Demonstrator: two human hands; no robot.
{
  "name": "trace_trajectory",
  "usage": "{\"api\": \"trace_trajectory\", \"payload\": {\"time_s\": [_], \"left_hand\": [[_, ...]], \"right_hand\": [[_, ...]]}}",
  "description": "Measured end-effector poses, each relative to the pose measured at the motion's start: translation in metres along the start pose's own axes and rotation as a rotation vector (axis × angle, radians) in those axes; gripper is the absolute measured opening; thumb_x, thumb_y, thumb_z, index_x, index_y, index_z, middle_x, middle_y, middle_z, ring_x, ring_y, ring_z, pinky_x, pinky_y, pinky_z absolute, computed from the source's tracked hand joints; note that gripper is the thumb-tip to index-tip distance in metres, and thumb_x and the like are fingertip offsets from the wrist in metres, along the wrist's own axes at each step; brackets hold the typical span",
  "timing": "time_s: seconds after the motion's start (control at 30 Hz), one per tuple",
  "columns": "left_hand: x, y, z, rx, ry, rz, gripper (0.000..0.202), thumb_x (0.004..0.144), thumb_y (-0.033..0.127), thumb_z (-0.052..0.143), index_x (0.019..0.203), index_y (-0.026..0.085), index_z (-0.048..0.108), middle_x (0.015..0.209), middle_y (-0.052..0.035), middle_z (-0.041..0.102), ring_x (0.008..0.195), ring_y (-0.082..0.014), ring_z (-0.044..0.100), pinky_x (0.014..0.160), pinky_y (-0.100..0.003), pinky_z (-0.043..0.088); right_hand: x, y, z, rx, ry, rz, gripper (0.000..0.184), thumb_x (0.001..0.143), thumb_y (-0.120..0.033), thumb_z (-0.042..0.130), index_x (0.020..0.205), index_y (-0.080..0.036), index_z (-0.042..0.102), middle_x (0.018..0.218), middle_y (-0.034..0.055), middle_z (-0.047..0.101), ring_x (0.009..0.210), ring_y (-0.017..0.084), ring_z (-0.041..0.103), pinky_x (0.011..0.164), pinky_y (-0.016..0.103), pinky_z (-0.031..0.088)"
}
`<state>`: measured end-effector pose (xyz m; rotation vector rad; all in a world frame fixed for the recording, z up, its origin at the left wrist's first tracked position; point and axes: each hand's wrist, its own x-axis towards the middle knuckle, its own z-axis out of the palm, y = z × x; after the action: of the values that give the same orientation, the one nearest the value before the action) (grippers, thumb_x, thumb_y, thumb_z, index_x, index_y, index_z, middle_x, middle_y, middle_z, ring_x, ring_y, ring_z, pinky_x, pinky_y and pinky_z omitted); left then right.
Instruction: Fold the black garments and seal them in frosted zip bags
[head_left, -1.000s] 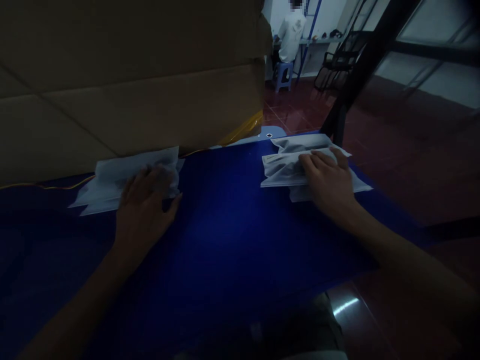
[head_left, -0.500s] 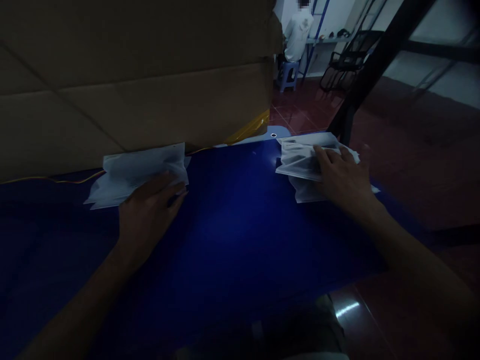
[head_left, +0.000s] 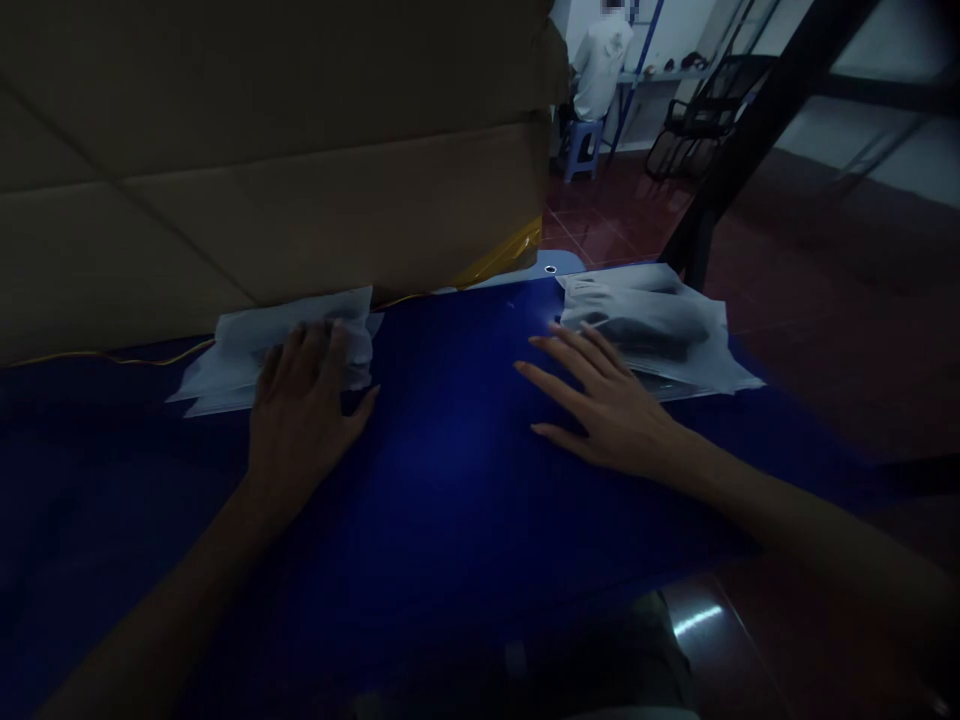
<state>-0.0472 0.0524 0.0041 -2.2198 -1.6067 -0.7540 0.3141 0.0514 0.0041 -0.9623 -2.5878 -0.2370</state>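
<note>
My left hand lies with its fingers spread on the left stack of whitish, see-through plastic bags, beside the cardboard. Its thumb points right over the blue surface. My right hand is open, fingers apart and pointing left, just in front of the right stack of similar bags. Something dark shows through those bags, but I cannot make out what. Part of the right stack's near edge is hidden by the hand. Neither hand grips anything.
A large cardboard box with yellow tape stands along the back. A thin yellow wire runs at its foot. At right rises a dark metal post. Far off, a person sits on a blue stool near a black chair.
My right hand has come off the right bags and moved left and nearer to me, its fingers spreading. The left hand's fingers have straightened out over the left bags.
</note>
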Motion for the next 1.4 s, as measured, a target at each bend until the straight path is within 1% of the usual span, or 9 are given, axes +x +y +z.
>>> {"api": "trace_trajectory", "payload": {"time_s": [0.1,0.23,0.63,0.93,1.03,1.17,1.27,1.33,1.4], "left_hand": [[-0.002,-0.002,0.002,0.005,-0.006,0.005,0.053,0.102,0.033,0.058,0.154,0.026,0.048,0.157,-0.0045,0.055,0.145,-0.0386,0.051,0.124,-0.066,0.034],[-0.005,0.002,0.003,0.009,0.000,0.080,0.028,0.106,0.025,0.050,0.121,0.025,0.072,0.132,0.0035,0.074,0.128,-0.0294,0.067,0.122,-0.059,0.040],[-0.004,0.007,0.004,0.181,0.045,0.193,0.021,0.104,0.023,0.055,0.115,0.029,0.071,0.099,0.0005,0.080,0.088,-0.0235,0.077,0.100,-0.052,0.058],[-0.004,0.025,-0.006,0.072,0.092,0.281,0.022,0.102,0.015,0.059,0.116,0.026,0.071,0.096,-0.0009,0.077,0.092,-0.0233,0.075,0.096,-0.046,0.061],[-0.008,0.041,-0.012,-0.084,0.132,0.375,0.026,0.101,0.012,0.062,0.122,0.026,0.068,0.105,-0.0011,0.078,0.098,-0.0217,0.075,0.098,-0.043,0.062],[-0.018,0.067,-0.022,-0.254,0.060,0.577,0.029,0.104,0.009,0.053,0.128,0.018,0.066,0.114,-0.0036,0.078,0.113,-0.0198,0.073,0.109,-0.039,0.058],[-0.025,0.084,-0.028,-0.376,0.007,0.731,0.030,0.102,0.007,0.055,0.127,0.017,0.068,0.111,-0.0025,0.080,0.113,-0.0180,0.073,0.115,-0.040,0.055],[-0.028,0.091,-0.029,-0.415,-0.002,0.758,0.027,0.101,0.007,0.058,0.122,0.019,0.070,0.109,-0.0001,0.080,0.109,-0.0155,0.074,0.117,-0.039,0.054],[-0.031,0.094,-0.028,-0.429,0.018,0.747,0.025,0.101,0.007,0.059,0.118,0.020,0.071,0.107,0.0019,0.081,0.105,-0.0131,0.075,0.116,-0.037,0.054]], "right_hand": [[0.001,-0.011,0.006,0.109,0.011,-0.132,0.056,0.105,-0.043,0.056,0.152,-0.013,0.049,0.155,0.0199,0.052,0.153,0.034,0.038,0.124,0.059,0.036],[0.003,-0.018,0.013,0.197,0.035,-0.196,0.049,0.106,-0.039,0.056,0.146,-0.010,0.055,0.147,0.0184,0.060,0.143,0.031,0.051,0.117,0.054,0.046],[0.004,-0.020,0.017,0.255,0.005,-0.209,0.041,0.106,-0.035,0.054,0.138,-0.011,0.060,0.135,0.0161,0.067,0.126,0.029,0.060,0.103,0.050,0.055],[0.004,-0.019,0.019,0.285,0.010,-0.220,0.037,0.106,-0.034,0.056,0.135,-0.012,0.062,0.130,0.0144,0.069,0.119,0.026,0.063,0.098,0.046,0.057],[0.004,-0.021,0.018,0.270,0.083,-0.237,0.036,0.105,-0.031,0.057,0.134,-0.011,0.062,0.128,0.0146,0.071,0.115,0.024,0.065,0.095,0.042,0.058],[0.005,-0.026,0.011,0.188,0.268,-0.260,0.033,0.102,-0.024,0.063,0.131,-0.010,0.064,0.121,0.0143,0.073,0.100,0.021,0.069,0.083,0.035,0.059],[0.005,-0.031,0.005,0.127,0.406,-0.332,0.021,0.097,-0.020,0.069,0.117,-0.012,0.071,0.109,0.0103,0.076,0.089,0.018,0.069,0.072,0.031,0.056],[0.005,-0.035,0.003,0.091,0.426,-0.388,0.008,0.097,-0.017,0.068,0.102,-0.016,0.074,0.102,0.0064,0.076,0.083,0.015,0.068,0.067,0.028,0.053],[0.005,-0.038,0.003,0.054,0.410,-0.423,0.010,0.097,-0.016,0.065,0.093,-0.018,0.074,0.100,0.0040,0.076,0.080,0.013,0.066,0.064,0.027,0.051]]}}
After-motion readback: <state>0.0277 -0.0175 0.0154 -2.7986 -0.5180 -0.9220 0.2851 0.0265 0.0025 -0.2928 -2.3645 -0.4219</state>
